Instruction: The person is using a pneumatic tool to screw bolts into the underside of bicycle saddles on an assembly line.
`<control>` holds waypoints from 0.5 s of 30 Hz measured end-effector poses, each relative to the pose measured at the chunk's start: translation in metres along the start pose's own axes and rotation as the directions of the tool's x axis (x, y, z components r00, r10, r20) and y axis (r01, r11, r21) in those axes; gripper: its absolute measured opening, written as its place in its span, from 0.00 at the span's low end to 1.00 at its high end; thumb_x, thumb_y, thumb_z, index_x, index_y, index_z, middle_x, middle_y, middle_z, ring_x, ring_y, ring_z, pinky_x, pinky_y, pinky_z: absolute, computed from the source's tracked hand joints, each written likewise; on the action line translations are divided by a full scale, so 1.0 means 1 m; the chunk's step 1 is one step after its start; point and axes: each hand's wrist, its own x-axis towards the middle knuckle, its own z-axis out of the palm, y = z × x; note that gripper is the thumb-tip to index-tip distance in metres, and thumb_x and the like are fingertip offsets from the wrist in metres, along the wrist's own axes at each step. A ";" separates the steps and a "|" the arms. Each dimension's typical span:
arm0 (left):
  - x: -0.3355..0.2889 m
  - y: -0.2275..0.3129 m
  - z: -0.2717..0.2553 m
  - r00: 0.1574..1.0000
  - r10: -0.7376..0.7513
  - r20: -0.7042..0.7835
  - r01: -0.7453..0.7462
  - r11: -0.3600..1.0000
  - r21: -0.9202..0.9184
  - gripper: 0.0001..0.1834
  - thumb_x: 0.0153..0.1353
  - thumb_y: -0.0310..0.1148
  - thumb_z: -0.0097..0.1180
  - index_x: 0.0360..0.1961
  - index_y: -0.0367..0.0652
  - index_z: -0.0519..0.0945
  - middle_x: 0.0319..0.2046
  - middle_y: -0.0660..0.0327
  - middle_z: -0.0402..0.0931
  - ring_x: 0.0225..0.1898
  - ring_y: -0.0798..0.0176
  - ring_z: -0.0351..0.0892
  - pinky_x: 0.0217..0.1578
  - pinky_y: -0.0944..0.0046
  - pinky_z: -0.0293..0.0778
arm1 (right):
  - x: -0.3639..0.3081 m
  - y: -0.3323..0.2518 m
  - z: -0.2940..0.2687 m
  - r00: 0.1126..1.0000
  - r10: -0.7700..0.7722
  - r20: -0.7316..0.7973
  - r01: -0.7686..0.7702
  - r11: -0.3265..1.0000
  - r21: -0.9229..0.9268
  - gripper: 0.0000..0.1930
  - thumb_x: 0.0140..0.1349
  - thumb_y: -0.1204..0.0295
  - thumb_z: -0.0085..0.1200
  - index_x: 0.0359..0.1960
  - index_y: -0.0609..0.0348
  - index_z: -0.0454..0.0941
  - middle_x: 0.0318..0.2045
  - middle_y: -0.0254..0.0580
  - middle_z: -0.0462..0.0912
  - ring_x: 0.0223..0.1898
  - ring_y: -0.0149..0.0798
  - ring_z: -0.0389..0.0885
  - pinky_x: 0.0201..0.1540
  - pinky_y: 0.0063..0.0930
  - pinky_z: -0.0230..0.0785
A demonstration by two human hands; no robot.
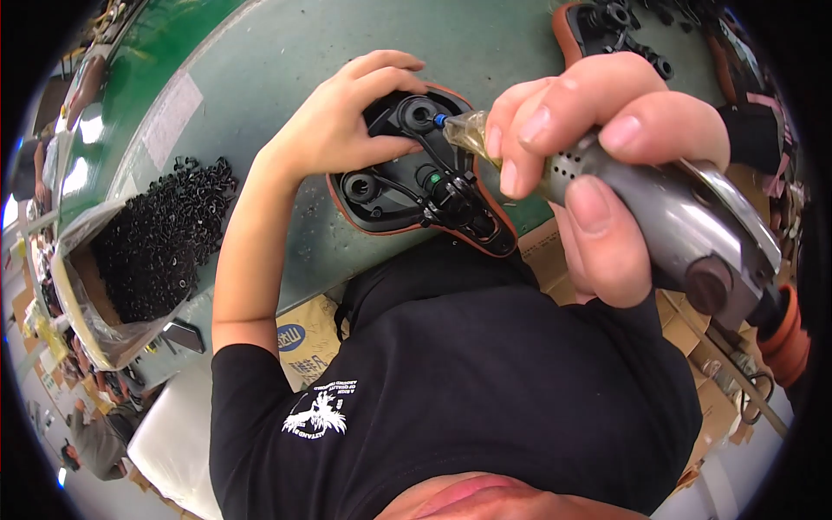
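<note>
A bicycle saddle [373, 221] with a black underside and a brown rim lies upside down on the green table, its narrow nose pointing toward me at the right. My left hand [342, 117] grips the wide end, fingers over the far edge and thumb across the underside. In my right hand [607, 130] is a silver power screwdriver [685, 225], held with the fingers wrapped round its body. Its tape-wrapped front reaches left, and the blue tip [439, 120] is at a round black mount on the saddle; whether they touch is hard to tell.
Small black parts [173, 230] are heaped at the left, spilling from a plastic-lined box [95, 334]. Another brown-rimmed saddle [572, 35] lies at the far right. An orange hose [784, 338] is behind the tool. A dark flat object [184, 336] sits near the box.
</note>
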 end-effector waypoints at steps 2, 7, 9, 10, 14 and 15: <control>0.007 -0.010 0.004 0.999 0.037 0.007 -0.037 0.999 -0.039 0.28 0.48 0.31 0.77 0.53 0.43 0.84 0.63 0.52 0.78 0.62 0.44 0.80 0.62 0.50 0.78 | 0.001 0.020 -0.009 0.995 -0.053 0.079 0.051 0.998 0.033 0.24 0.65 0.81 0.48 0.63 0.55 0.66 0.50 0.58 0.77 0.34 0.38 0.81 0.47 0.47 0.79; 0.001 -0.024 0.016 0.995 0.079 -0.058 -0.091 0.968 -0.236 0.19 0.46 0.29 0.74 0.42 0.40 0.86 0.59 0.56 0.82 0.55 0.50 0.85 0.57 0.55 0.80 | 0.002 0.031 0.010 0.993 0.074 0.091 -0.068 0.996 -0.065 0.20 0.65 0.84 0.51 0.57 0.55 0.70 0.48 0.56 0.79 0.36 0.40 0.82 0.51 0.48 0.79; -0.003 -0.026 0.024 0.995 0.045 -0.084 -0.067 0.956 -0.286 0.18 0.45 0.29 0.74 0.39 0.40 0.85 0.57 0.57 0.82 0.54 0.51 0.85 0.56 0.55 0.80 | 0.003 0.038 0.020 0.990 0.124 0.065 -0.118 0.989 -0.090 0.17 0.64 0.85 0.54 0.53 0.56 0.71 0.45 0.54 0.81 0.38 0.41 0.82 0.50 0.47 0.80; -0.004 -0.026 0.027 0.996 0.028 -0.090 -0.056 0.941 -0.332 0.17 0.45 0.29 0.74 0.37 0.39 0.84 0.55 0.58 0.83 0.52 0.52 0.85 0.54 0.56 0.80 | 0.002 0.042 0.022 0.987 0.146 0.073 -0.138 0.985 -0.103 0.17 0.64 0.85 0.54 0.53 0.56 0.71 0.44 0.54 0.81 0.37 0.41 0.82 0.49 0.47 0.80; -0.012 -0.030 0.038 0.982 0.020 -0.189 -0.078 0.949 -0.305 0.18 0.45 0.32 0.75 0.37 0.39 0.82 0.50 0.59 0.81 0.49 0.52 0.83 0.50 0.56 0.80 | 0.003 0.057 0.026 0.990 0.133 0.057 -0.129 0.990 -0.063 0.14 0.65 0.84 0.54 0.49 0.57 0.70 0.41 0.53 0.81 0.32 0.41 0.82 0.47 0.49 0.80; -0.013 -0.031 0.039 0.979 0.008 -0.205 -0.073 0.948 -0.309 0.18 0.45 0.32 0.75 0.37 0.39 0.82 0.50 0.59 0.81 0.49 0.52 0.83 0.50 0.56 0.80 | 0.005 0.058 0.024 0.985 0.145 0.093 -0.141 0.989 -0.050 0.12 0.65 0.84 0.54 0.47 0.57 0.70 0.39 0.52 0.82 0.32 0.42 0.83 0.47 0.49 0.80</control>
